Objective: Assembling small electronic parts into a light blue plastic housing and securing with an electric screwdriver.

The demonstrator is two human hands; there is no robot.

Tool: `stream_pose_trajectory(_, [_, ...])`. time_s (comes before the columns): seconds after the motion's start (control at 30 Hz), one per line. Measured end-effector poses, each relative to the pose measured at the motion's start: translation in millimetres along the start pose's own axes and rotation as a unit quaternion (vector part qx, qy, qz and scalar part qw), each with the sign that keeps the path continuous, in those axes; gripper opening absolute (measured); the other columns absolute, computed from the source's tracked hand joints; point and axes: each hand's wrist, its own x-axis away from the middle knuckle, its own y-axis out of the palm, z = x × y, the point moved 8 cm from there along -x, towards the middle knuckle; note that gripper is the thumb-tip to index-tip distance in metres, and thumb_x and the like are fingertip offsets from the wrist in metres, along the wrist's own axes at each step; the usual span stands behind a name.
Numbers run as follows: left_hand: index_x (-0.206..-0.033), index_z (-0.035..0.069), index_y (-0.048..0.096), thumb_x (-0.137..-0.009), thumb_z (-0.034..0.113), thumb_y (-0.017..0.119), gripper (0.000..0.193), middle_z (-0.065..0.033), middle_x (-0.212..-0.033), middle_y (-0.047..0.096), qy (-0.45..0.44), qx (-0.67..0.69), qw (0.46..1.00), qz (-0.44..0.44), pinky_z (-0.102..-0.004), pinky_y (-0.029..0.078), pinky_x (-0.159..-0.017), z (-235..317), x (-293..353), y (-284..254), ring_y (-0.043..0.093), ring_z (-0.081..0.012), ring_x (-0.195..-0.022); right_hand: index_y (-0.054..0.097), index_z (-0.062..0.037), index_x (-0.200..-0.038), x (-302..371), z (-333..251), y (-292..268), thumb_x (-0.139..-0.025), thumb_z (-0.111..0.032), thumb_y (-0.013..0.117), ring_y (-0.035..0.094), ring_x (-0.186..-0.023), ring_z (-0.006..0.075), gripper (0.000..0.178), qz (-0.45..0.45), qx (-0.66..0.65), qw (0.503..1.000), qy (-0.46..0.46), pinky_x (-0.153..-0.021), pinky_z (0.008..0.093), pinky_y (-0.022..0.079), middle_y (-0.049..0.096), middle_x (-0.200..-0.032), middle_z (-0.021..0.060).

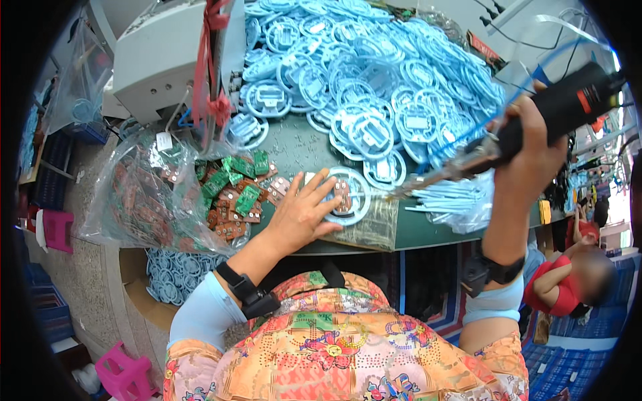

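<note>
My left hand (299, 215) lies flat with its fingers spread, the fingertips touching a light-blue plastic ring frame (362, 209). A small brown circuit board (342, 195) sits in the middle of that frame. The frame rests on a taped block (372, 230) at the table's front edge. In my right hand (531, 147), closed around its body, is a black electric screwdriver (568, 107). It tilts down to the left, and its slightly blurred tip is just right of the frame; I cannot tell whether they touch.
A big heap of blue frames (374, 73) covers the back. Green and brown circuit boards (237, 190) spill from a clear bag (150, 194) at left, below a grey-white machine (177, 60). Small screws dot the green tabletop (294, 144). Blue strips (451, 200) lie right. Another person (558, 284) is at far right.
</note>
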Motion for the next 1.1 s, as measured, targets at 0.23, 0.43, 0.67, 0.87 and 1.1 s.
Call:
stream_pose_trajectory(0.23, [-0.126, 0.003, 0.057, -0.08, 0.017, 0.076, 0.051, -0.0148, -0.108, 0.063, -0.15, 0.044, 0.983, 0.093, -0.0376, 0.05, -0.077, -19.9, 1.4, -22.4, 0.063, -0.0294, -0.092, 0.047, 0.0041, -0.127, -9.6, -0.3, -61.6, -0.088, -0.001, 0.064, 0.056, -0.118, 0.0234, 0.042, 0.067, 0.17, 0.968, -0.173, -0.1, 0.0344, 0.044, 0.055, -0.127, 0.0162])
stream_pose_trajectory(0.43, [-0.136, 0.001, 0.049, -0.086, 0.009, 0.07, 0.055, -0.0069, -0.075, 0.061, -0.305, 0.27, 0.913, 0.017, -0.0288, 0.047, -0.055, -52.1, 19.4, 10.2, 0.06, -0.0126, -0.06, 0.048, 0.0007, -0.127, 56.8, 22.9, 25.2, -0.082, -0.001, 0.066, 0.057, -0.115, 0.0322, 0.049, -0.178, 0.31, 0.879, -0.315, -0.097, 0.0442, 0.045, 0.059, -0.12, 0.0194])
stream_pose_trajectory(0.67, [-0.138, -0.001, 0.047, -0.089, 0.006, 0.066, 0.053, -0.0032, -0.07, 0.06, -0.326, 0.366, 0.872, -0.01, -0.0251, 0.045, -0.05, -51.3, 13.6, 16.1, 0.056, -0.008, -0.054, 0.058, -0.0012, -0.116, 75.8, 221.4, 134.0, -0.079, -0.011, 0.072, 0.056, -0.107, 0.0364, 0.04, -0.352, 0.385, 0.841, -0.145, -0.089, 0.0436, 0.048, 0.057, -0.118, 0.0173])
stream_pose_trajectory(0.87, [-0.141, 0.001, 0.044, -0.09, 0.007, 0.066, 0.055, -0.0028, -0.072, 0.059, -0.314, 0.411, 0.855, -0.019, -0.0249, 0.045, -0.049, -53.9, 19.0, 13.8, 0.057, -0.0083, -0.055, 0.05, -0.0053, -0.135, 20.6, 278.9, 164.6, -0.072, 0.0, 0.065, 0.042, -0.132, 0.0392, 0.065, -0.307, 0.535, 0.761, -0.202, -0.103, 0.0539, 0.038, 0.041, -0.145, 0.0206])
stream_pose_trajectory(1.1, [-0.143, 0.004, 0.041, -0.092, 0.009, 0.065, 0.057, -0.0039, -0.076, 0.061, -0.314, 0.459, 0.829, -0.058, -0.0248, 0.045, -0.05, -58.6, 19.7, 20.7, 0.059, -0.0093, -0.056, 0.045, -0.0094, -0.142, -14.3, 301.6, 165.5, -0.073, -0.003, 0.064, 0.038, -0.137, 0.0353, 0.071, -0.324, 0.486, 0.793, -0.173, -0.108, 0.0603, 0.03, 0.037, -0.15, 0.0193])
